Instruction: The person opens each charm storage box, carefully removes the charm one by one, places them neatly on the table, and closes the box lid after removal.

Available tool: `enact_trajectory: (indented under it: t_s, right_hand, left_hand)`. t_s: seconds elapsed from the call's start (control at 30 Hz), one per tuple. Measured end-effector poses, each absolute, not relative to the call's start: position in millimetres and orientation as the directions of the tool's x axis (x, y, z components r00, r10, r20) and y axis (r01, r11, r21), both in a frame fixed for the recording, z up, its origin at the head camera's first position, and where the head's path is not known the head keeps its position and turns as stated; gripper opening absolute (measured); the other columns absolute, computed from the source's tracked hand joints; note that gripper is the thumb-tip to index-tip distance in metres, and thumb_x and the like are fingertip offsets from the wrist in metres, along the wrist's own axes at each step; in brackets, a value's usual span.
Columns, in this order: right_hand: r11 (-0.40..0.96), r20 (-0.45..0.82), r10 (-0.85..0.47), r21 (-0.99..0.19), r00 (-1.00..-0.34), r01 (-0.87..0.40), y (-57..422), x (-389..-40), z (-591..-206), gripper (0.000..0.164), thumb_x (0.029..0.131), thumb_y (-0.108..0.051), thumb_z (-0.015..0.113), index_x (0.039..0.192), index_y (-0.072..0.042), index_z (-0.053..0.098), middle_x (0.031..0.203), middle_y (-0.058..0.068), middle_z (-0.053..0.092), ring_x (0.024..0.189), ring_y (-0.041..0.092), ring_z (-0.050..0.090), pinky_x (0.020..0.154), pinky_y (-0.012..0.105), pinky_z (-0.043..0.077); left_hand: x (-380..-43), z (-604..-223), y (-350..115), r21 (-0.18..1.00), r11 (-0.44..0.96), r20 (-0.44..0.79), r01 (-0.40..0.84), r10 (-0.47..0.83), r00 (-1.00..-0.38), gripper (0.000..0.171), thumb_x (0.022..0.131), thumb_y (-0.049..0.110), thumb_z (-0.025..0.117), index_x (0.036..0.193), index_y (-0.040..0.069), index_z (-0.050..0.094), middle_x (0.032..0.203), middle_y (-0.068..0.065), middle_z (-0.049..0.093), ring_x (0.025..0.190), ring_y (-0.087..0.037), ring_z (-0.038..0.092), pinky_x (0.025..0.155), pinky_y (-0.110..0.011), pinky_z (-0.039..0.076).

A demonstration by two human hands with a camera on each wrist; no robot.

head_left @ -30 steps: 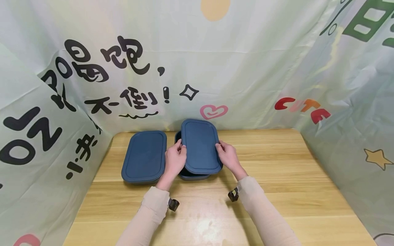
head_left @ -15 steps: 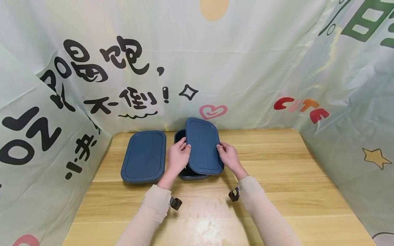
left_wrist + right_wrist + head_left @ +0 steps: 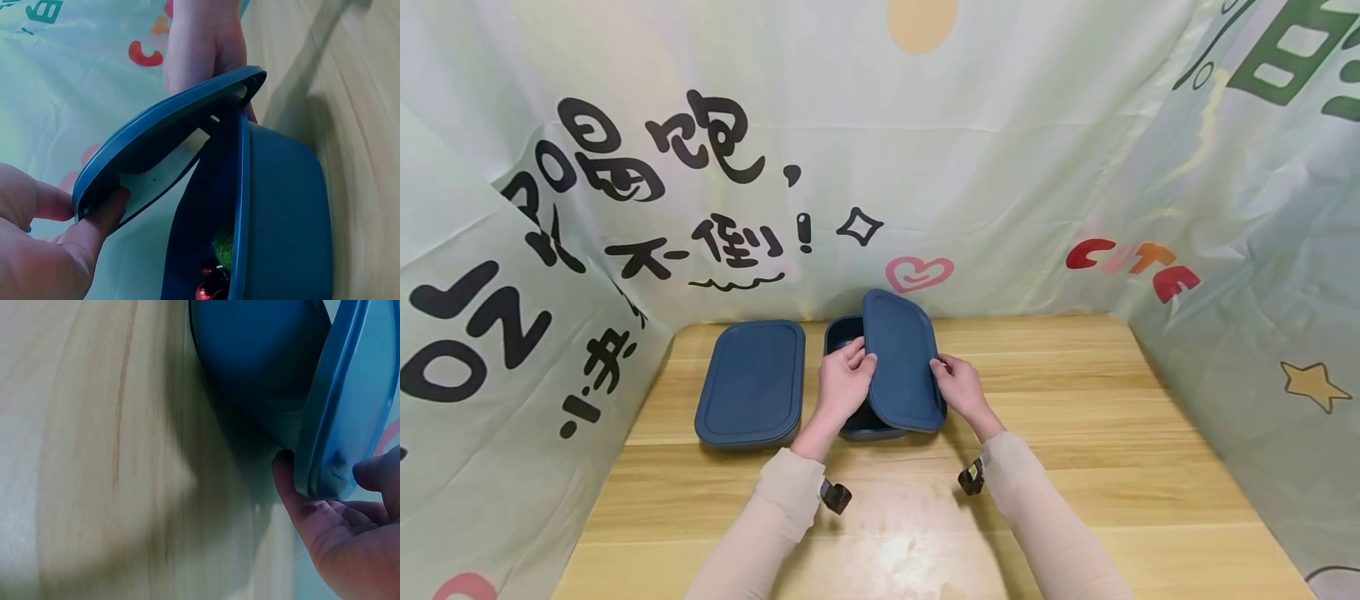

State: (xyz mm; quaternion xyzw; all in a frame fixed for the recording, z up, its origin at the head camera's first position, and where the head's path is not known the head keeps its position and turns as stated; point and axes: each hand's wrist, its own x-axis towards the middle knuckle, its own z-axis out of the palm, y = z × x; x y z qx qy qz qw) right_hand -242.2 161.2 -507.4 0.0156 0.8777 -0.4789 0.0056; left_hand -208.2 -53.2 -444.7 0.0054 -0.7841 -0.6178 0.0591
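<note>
Currently, left hand [image 3: 844, 382] pinching raised edge of tilted blue lid [image 3: 904, 365], right hand [image 3: 960, 386] gripping opposite edge, box [image 3: 871, 434] part-open.

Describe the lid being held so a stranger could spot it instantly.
On the wooden table, find the partly uncovered blue box on the right. Above it, two hands hold a blue lid at a tilt, unlike the left-hand lid, which lies flat.

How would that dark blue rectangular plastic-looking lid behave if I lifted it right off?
The dark blue rectangular lid is probably fairly stiff: tilted over the open blue rectangular box, it shows no obvious sag in the head view. It's likely light, since it looks thin. Its smooth top may be slippery.
</note>
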Motion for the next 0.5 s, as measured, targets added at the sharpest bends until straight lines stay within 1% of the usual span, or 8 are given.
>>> enact_trajectory:
  t_s: [0.1,0.2,0.37,0.5]
  right_hand:
    - [0.548,-0.025,0.027,-0.836,-0.999,0.036,161.7,-242.5,-507.7,0.050,0.111,-0.023,0.050,0.147,0.011,0.054,0.144,0.033,0.060,0.133,0.045,0.061,0.110,0.055,0.050]
    - [0.564,-0.018,0.029,-0.825,-0.999,0.031,161.8,-244.2,-506.8,0.049,0.110,-0.023,0.052,0.146,0.011,0.055,0.139,0.033,0.063,0.128,0.044,0.064,0.107,0.054,0.052]
    - [0.576,0.027,0.039,-0.818,-0.999,0.000,163.1,-248.9,-497.8,0.047,0.109,-0.023,0.054,0.145,0.007,0.058,0.130,0.029,0.070,0.114,0.042,0.071,0.096,0.053,0.057]
    - [0.573,0.076,0.045,-0.819,-0.996,-0.037,164.6,-253.6,-486.9,0.047,0.108,-0.024,0.056,0.144,0.007,0.060,0.131,0.028,0.070,0.115,0.042,0.071,0.096,0.053,0.058]
  left_hand:
    - [-208.3,-443.7,-50.6,0.972,0.222,0.094,0.075,-0.079,-0.992,0.045,0.101,0.009,0.067,0.144,-0.003,0.062,0.134,-0.024,0.069,0.125,-0.031,0.069,0.100,-0.043,0.058]
    - [-207.8,-442.3,-48.0,0.974,0.207,0.102,0.087,-0.068,-0.992,0.045,0.101,0.009,0.067,0.144,-0.003,0.062,0.133,-0.023,0.069,0.124,-0.030,0.069,0.100,-0.043,0.058]
    - [-206.2,-441.7,-45.6,0.973,0.219,0.091,0.073,-0.072,-0.993,0.045,0.101,0.012,0.068,0.145,0.002,0.063,0.132,-0.018,0.071,0.122,-0.026,0.071,0.099,-0.043,0.059]
    - [-204.8,-442.3,-43.7,0.968,0.243,0.090,0.068,-0.079,-0.993,0.045,0.101,0.016,0.069,0.145,0.006,0.064,0.129,-0.015,0.073,0.119,-0.024,0.073,0.098,-0.042,0.060]
